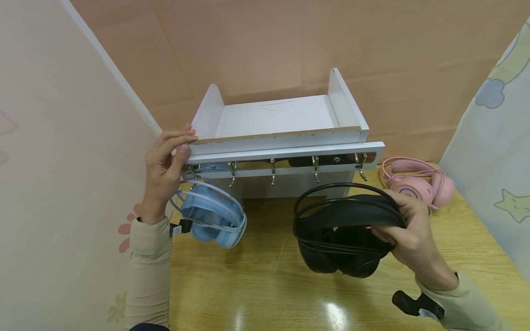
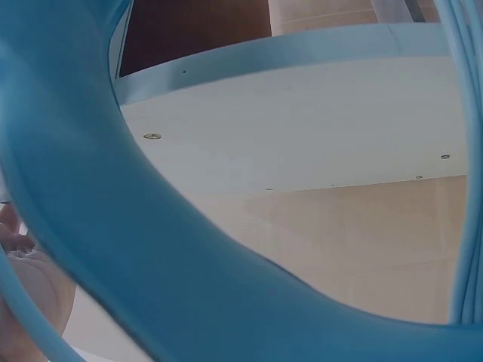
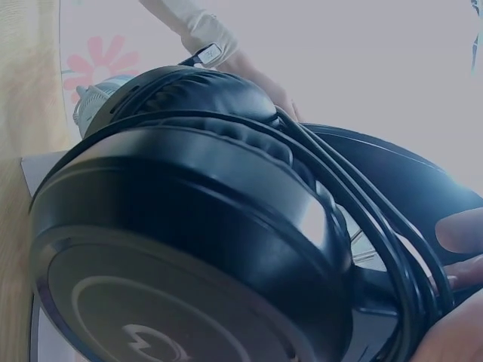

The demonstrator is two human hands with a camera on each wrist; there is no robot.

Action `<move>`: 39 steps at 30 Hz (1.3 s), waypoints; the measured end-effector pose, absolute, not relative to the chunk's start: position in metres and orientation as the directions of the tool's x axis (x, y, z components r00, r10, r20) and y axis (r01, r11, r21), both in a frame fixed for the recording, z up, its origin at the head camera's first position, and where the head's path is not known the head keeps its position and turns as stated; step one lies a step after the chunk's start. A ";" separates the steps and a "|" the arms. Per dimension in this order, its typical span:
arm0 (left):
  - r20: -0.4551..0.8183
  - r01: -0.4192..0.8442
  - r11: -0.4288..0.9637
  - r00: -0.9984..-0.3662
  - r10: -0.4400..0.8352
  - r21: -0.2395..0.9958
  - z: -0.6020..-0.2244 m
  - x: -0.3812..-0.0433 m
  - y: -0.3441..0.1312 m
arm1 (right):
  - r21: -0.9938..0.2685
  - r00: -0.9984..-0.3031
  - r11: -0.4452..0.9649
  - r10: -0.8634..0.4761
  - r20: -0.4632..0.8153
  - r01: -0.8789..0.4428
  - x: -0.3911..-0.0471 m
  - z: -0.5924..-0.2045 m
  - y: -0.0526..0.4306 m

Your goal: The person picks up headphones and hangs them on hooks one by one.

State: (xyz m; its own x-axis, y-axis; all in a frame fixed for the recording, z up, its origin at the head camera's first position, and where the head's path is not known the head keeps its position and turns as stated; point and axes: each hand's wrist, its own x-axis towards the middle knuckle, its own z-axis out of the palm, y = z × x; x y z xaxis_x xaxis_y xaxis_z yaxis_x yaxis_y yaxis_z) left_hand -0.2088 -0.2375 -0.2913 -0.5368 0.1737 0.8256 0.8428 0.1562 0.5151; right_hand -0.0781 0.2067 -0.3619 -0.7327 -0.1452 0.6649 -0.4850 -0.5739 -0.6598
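A white wall shelf (image 1: 277,115) with a row of metal hooks along its front rail (image 1: 285,151) stands in the middle of the head view. At its left end my left hand (image 1: 162,168) holds the corner, fingers over the top edge and thumb at the front. Blue headphones (image 1: 213,214) hang from the leftmost hook, just below that hand; their blue band (image 2: 173,256) fills much of the left wrist view. My right hand (image 1: 414,234) grips black headphones (image 1: 352,214) by the side of the headband, in front of and below the right-hand hooks. Their black earcup (image 3: 189,226) dominates the right wrist view, cable looped around.
Pink headphones (image 1: 414,181) lie on the wooden table (image 1: 256,289) at the right, behind my right hand. Brown paper (image 1: 265,46) covers the back wall. Pale patterned panels (image 1: 66,151) flank the table on both sides.
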 end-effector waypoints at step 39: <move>0.825 0.843 0.152 -0.537 0.175 0.516 -0.292 -0.208 -0.237 | -0.700 -0.738 -0.522 -0.182 0.650 -0.488 -0.080 -0.359 0.183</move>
